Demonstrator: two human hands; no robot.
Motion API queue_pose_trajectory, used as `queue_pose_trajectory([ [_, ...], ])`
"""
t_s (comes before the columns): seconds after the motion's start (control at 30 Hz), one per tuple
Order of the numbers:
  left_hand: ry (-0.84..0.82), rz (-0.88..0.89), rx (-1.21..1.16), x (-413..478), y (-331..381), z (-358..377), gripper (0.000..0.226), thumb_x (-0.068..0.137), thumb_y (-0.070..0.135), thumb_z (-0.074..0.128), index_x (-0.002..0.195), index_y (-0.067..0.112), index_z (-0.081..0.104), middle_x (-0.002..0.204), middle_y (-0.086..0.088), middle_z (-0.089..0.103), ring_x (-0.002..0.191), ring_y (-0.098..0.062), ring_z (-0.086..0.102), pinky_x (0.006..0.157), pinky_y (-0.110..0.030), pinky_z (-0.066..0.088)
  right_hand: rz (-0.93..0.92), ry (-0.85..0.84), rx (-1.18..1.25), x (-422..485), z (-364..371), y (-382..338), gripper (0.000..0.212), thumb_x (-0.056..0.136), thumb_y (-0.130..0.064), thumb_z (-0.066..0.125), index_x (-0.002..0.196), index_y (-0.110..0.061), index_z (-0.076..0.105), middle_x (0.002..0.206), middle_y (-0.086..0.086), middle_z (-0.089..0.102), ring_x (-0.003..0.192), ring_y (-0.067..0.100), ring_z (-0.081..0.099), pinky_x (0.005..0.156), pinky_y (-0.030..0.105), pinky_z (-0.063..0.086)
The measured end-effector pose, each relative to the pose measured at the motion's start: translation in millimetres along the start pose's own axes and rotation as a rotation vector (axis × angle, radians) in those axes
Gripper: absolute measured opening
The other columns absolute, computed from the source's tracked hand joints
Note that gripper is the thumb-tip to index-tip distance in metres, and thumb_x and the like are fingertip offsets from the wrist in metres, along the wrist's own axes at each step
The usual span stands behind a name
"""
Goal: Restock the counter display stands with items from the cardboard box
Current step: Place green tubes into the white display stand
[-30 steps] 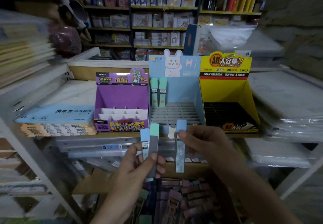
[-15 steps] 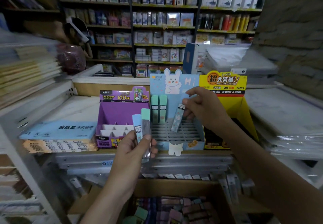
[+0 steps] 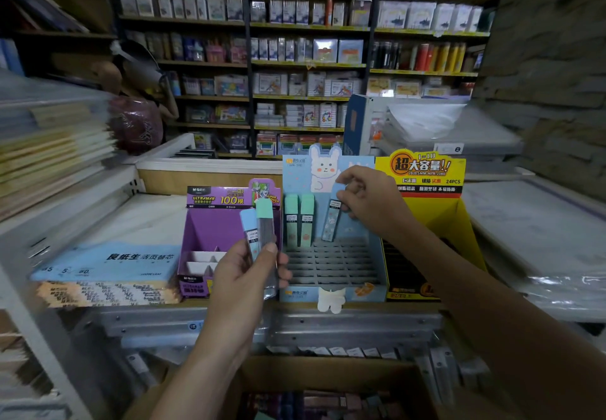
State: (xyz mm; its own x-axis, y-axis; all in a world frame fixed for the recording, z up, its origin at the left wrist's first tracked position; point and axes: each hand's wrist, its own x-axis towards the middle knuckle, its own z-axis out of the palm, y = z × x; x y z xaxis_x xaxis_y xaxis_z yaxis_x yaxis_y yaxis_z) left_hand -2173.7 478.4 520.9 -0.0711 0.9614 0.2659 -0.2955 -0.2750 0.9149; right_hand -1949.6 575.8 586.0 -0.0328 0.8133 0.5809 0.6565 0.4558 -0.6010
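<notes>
A blue bunny display stand with a slotted grid stands on the counter; two green lead cases stand in its back row. My right hand pinches a blue lead case by its top, its lower end at the back row right of the green ones. My left hand grips two more cases, one blue-capped and one green-capped, upright in front of the purple stand. The cardboard box with several cases lies below the counter.
A yellow display stand sits right of the blue one. A blue loose-leaf paper pack lies left of the purple stand. Plastic-wrapped stacks fill the right shelf. Stocked shelves line the back wall.
My right hand rose from near the box to the blue stand and brought its blue case down to the back row. My left hand rose with its two cases.
</notes>
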Motion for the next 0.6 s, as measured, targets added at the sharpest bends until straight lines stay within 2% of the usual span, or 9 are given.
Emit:
queue_pose_trajectory([
  [0.1,0.001,0.014,-0.001,5,5,0,0.014,0.101,0.014,0.056,0.104,0.002,0.063,0.08,-0.009,0.068,0.065,-0.017,0.062,0.056,-0.025,0.053,-0.036,-0.01,-0.015,3,2,0,0.014,0.091,-0.007,0.068,0.099,-0.018,0.065,0.067,0.005,0.067,0.062,0.014,0.07,0.062,0.04,0.061],
  [0.27,-0.014,0.008,0.02,11,4,1,0.017,0.101,0.015,0.056,0.106,0.0,0.063,0.083,-0.01,0.069,0.067,-0.017,0.063,0.057,-0.024,0.054,-0.056,-0.035,0.004,3,9,-1,0.011,0.09,-0.003,0.068,0.099,-0.01,0.068,0.071,0.017,0.066,0.062,0.021,0.07,0.057,0.035,0.061],
  [0.37,-0.018,0.011,0.019,14,2,0,0.018,0.101,0.015,0.056,0.107,-0.001,0.062,0.082,-0.01,0.068,0.067,-0.016,0.062,0.057,-0.023,0.054,-0.068,-0.061,-0.002,2,15,1,0.013,0.09,-0.001,0.068,0.101,-0.007,0.068,0.07,0.015,0.066,0.062,0.023,0.07,0.057,0.033,0.06],
  [0.5,-0.043,0.0,0.015,15,0,0,0.015,0.101,0.015,0.057,0.106,0.004,0.064,0.08,-0.007,0.069,0.068,-0.017,0.062,0.058,-0.024,0.053,-0.122,-0.07,-0.056,0,19,2,0.014,0.091,-0.003,0.067,0.101,-0.011,0.063,0.071,0.011,0.063,0.064,0.023,0.069,0.061,0.042,0.06],
  [0.6,-0.053,-0.004,0.019,15,-4,0,0.014,0.101,0.015,0.057,0.105,0.005,0.066,0.08,-0.005,0.07,0.067,-0.017,0.063,0.059,-0.023,0.053,-0.167,-0.075,-0.092,-3,23,1,0.009,0.092,-0.002,0.064,0.097,-0.008,0.06,0.068,0.018,0.059,0.064,0.037,0.065,0.061,0.051,0.057],
])
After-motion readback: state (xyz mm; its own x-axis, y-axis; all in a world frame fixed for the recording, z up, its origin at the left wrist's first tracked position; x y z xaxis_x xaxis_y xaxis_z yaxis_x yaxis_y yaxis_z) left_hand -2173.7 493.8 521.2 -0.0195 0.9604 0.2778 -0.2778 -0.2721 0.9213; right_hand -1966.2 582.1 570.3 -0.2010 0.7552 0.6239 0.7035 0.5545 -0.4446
